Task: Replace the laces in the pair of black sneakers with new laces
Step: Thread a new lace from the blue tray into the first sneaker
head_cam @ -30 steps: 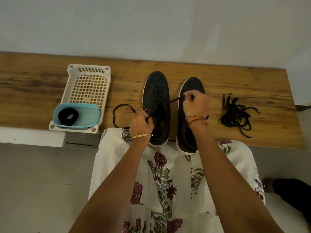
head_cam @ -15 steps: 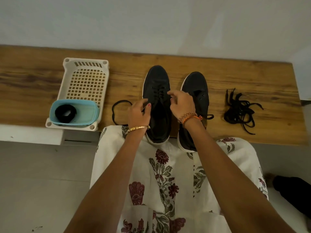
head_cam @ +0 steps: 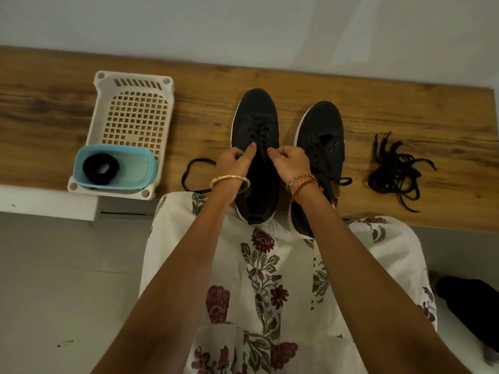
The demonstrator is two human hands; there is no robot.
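Both hands have drawn together over the left sneaker [head_cam: 256,136] on the table [head_cam: 405,109]; left hand [head_cam: 234,163] and right hand [head_cam: 290,161] fingers pinch its lace [head_cam: 198,172] ends.

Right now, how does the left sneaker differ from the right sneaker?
The left sneaker has lace crossed through its eyelets; the right sneaker shows bare eyelets. Both hands, left hand and right hand, work at the left sneaker; neither touches the right. Both are black, white-soled, toes pointing away.
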